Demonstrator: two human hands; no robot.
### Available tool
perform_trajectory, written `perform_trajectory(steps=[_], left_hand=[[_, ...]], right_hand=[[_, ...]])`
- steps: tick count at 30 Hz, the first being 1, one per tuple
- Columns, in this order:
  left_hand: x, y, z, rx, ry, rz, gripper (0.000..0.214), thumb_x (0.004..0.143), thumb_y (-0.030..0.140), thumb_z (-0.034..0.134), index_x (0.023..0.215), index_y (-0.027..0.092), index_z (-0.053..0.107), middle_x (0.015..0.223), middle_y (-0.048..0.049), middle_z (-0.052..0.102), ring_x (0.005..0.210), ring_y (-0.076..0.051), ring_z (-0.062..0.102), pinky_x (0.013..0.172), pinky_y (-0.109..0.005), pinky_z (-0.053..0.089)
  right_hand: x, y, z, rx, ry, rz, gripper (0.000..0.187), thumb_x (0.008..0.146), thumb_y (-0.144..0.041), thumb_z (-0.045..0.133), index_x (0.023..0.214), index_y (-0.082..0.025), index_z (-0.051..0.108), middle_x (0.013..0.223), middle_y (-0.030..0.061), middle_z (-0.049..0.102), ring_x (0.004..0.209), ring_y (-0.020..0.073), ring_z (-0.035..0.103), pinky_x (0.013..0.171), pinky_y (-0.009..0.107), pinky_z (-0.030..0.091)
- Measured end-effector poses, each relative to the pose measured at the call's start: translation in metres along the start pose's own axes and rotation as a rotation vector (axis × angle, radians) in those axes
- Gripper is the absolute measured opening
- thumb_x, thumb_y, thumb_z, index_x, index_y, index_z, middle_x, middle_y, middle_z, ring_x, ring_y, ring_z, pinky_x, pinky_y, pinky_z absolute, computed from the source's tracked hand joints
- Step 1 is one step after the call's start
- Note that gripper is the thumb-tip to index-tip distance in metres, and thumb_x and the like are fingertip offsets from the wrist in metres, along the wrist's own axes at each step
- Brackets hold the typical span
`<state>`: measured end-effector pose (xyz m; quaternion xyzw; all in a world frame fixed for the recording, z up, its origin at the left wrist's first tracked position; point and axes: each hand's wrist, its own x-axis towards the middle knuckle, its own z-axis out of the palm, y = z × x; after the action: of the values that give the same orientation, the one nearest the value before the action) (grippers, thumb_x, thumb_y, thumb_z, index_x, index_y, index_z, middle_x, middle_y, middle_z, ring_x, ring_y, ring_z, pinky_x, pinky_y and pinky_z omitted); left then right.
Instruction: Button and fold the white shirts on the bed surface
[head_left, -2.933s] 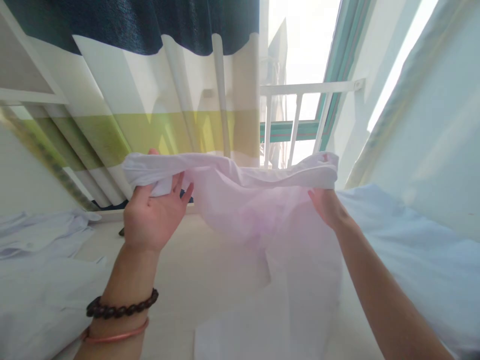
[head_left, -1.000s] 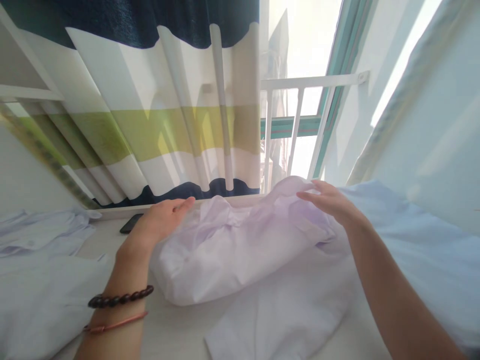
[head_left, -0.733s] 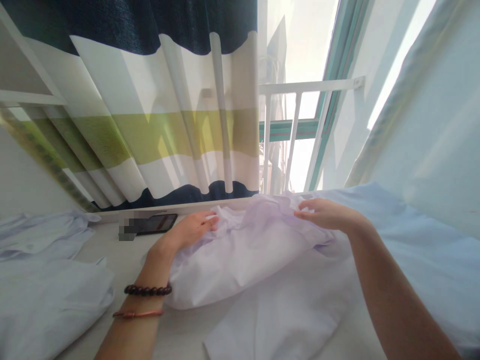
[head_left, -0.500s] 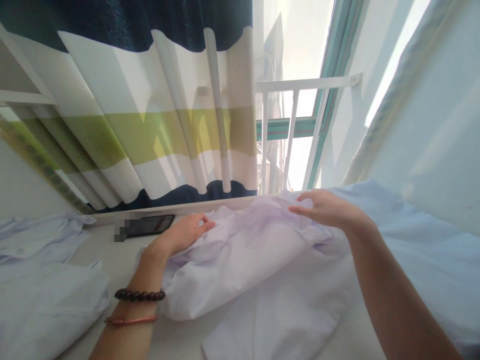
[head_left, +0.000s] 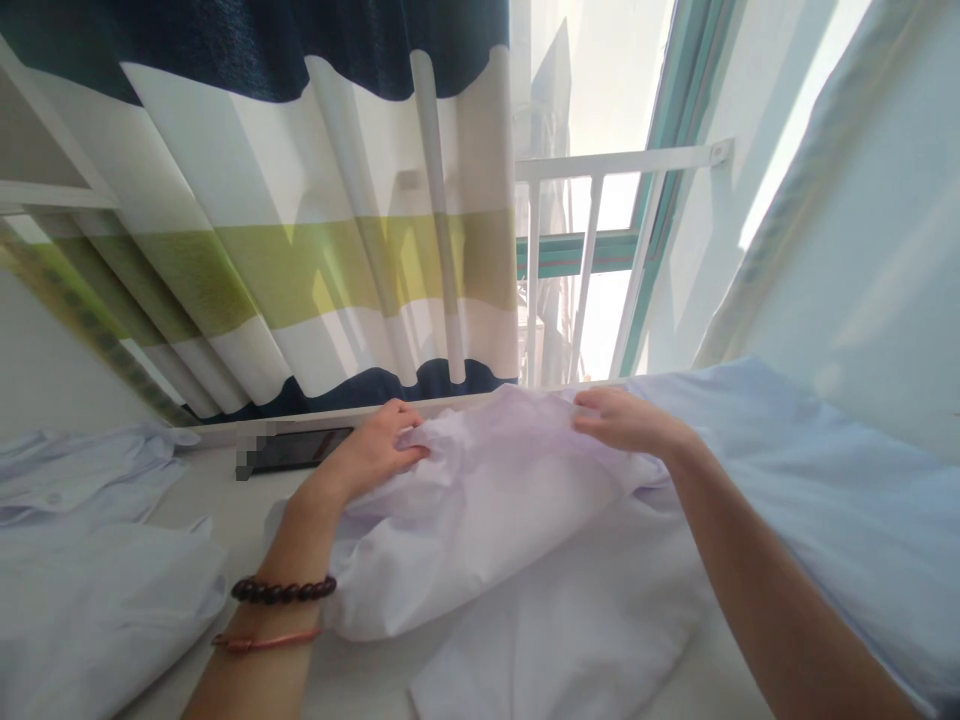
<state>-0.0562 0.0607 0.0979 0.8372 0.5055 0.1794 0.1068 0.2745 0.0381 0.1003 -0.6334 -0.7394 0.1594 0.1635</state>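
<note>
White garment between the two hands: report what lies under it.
The white garment lies on a pale surface, which shows beside its left edge; anything else beneath is covered and cannot be seen.

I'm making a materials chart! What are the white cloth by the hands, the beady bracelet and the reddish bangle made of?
White cloth: probably thin, matte, cotton-like fabric; it crumples softly. Beady bracelet: maybe polished wood; it looks dark, knobbly and slightly shiny. Reddish bangle: perhaps smooth copper, going by its colour, but I can't be sure.

wht garment [head_left: 487,530], navy/grn striped curtain [head_left: 330,255]
</note>
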Motion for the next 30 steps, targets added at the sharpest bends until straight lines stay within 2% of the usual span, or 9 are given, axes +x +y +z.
perform_trajectory(steps=[3, 6, 11, 14, 17, 20, 25, 27, 30], left_hand=[[0.000, -0.007, -0.008, 0.043, 0.191, 0.038, 0.016, 0.075, 0.030, 0.054, 0.089, 0.023, 0.058, 0.118, -0.0088, 0.061, 0.115, -0.027, 0.056, 0.105, -0.037, 0.040], [-0.002, -0.013, -0.014, 0.101, 0.284, -0.052, 0.013, 0.070, 0.024, 0.053, 0.083, 0.024, 0.051, 0.127, -0.0103, 0.059, 0.121, -0.029, 0.053, 0.106, -0.040, 0.039], [-0.007, -0.009, -0.015, 0.049, 0.061, -0.201, 0.050, 0.073, 0.032, 0.054, 0.122, 0.024, 0.049, 0.106, -0.0052, 0.069, 0.096, -0.027, 0.066, 0.088, -0.038, 0.050], [-0.007, -0.002, -0.014, 0.046, 0.016, -0.137, 0.048, 0.071, 0.035, 0.056, 0.118, 0.025, 0.059, 0.095, -0.0030, 0.069, 0.089, -0.026, 0.066, 0.084, -0.035, 0.050], [-0.008, 0.004, -0.017, 0.040, 0.087, -0.059, 0.028, 0.073, 0.037, 0.055, 0.094, 0.025, 0.069, 0.098, -0.0046, 0.069, 0.095, -0.027, 0.063, 0.089, -0.034, 0.048], [-0.011, 0.008, -0.023, -0.005, 0.127, -0.021, 0.023, 0.073, 0.034, 0.053, 0.087, 0.023, 0.067, 0.099, -0.0036, 0.068, 0.094, -0.024, 0.062, 0.087, -0.031, 0.048], [-0.018, 0.021, -0.027, -0.126, 0.410, -0.134, 0.023, 0.075, 0.036, 0.053, 0.090, 0.021, 0.063, 0.085, 0.0009, 0.067, 0.074, -0.017, 0.060, 0.066, -0.024, 0.048], [-0.019, 0.026, -0.029, -0.192, 0.543, -0.149, 0.027, 0.076, 0.039, 0.057, 0.096, 0.021, 0.061, 0.081, 0.0025, 0.064, 0.065, -0.013, 0.055, 0.058, -0.020, 0.045], [-0.020, 0.026, -0.032, -0.235, 0.588, -0.131, 0.046, 0.078, 0.036, 0.059, 0.121, 0.023, 0.056, 0.084, 0.0032, 0.064, 0.062, -0.011, 0.052, 0.057, -0.019, 0.044]], right_hand=[[-0.011, 0.000, -0.015, 0.266, 0.048, 0.082, 0.018, 0.082, -0.035, 0.052, 0.079, -0.020, 0.061, 0.073, 0.0022, 0.060, 0.063, 0.0154, 0.056, 0.045, 0.022, 0.037], [-0.021, 0.005, -0.028, 0.612, 0.126, 0.129, 0.029, 0.079, -0.048, 0.058, 0.086, -0.020, 0.060, 0.063, -0.0012, 0.054, 0.050, 0.0116, 0.049, 0.037, 0.019, 0.028], [-0.029, 0.008, -0.035, 0.846, 0.227, 0.091, 0.033, 0.075, -0.053, 0.064, 0.083, -0.022, 0.057, 0.060, -0.0026, 0.053, 0.048, 0.0113, 0.049, 0.039, 0.021, 0.033], [-0.028, 0.004, -0.033, 0.867, 0.199, 0.058, 0.033, 0.076, -0.054, 0.065, 0.077, -0.021, 0.057, 0.058, -0.0031, 0.049, 0.047, 0.0099, 0.045, 0.040, 0.020, 0.033], [-0.026, 0.002, -0.030, 0.864, 0.176, 0.027, 0.035, 0.076, -0.054, 0.067, 0.081, -0.020, 0.061, 0.061, -0.0014, 0.053, 0.051, 0.0108, 0.049, 0.042, 0.020, 0.036], [-0.024, 0.005, -0.030, 0.875, 0.204, 0.001, 0.039, 0.076, -0.056, 0.067, 0.090, -0.020, 0.063, 0.065, -0.0002, 0.057, 0.052, 0.0115, 0.052, 0.042, 0.020, 0.037], [-0.026, 0.010, -0.034, 0.738, 0.250, 0.030, 0.038, 0.078, -0.055, 0.065, 0.096, -0.022, 0.066, 0.063, -0.0022, 0.056, 0.047, 0.0094, 0.046, 0.037, 0.019, 0.028], [-0.027, 0.010, -0.036, 0.632, 0.190, 0.038, 0.032, 0.077, -0.049, 0.066, 0.096, -0.023, 0.066, 0.066, -0.0025, 0.058, 0.049, 0.0093, 0.047, 0.038, 0.019, 0.027], [-0.027, 0.009, -0.035, 0.511, 0.059, 0.012, 0.021, 0.077, -0.036, 0.063, 0.093, -0.023, 0.064, 0.076, -0.0015, 0.064, 0.058, 0.0108, 0.052, 0.045, 0.020, 0.033]])
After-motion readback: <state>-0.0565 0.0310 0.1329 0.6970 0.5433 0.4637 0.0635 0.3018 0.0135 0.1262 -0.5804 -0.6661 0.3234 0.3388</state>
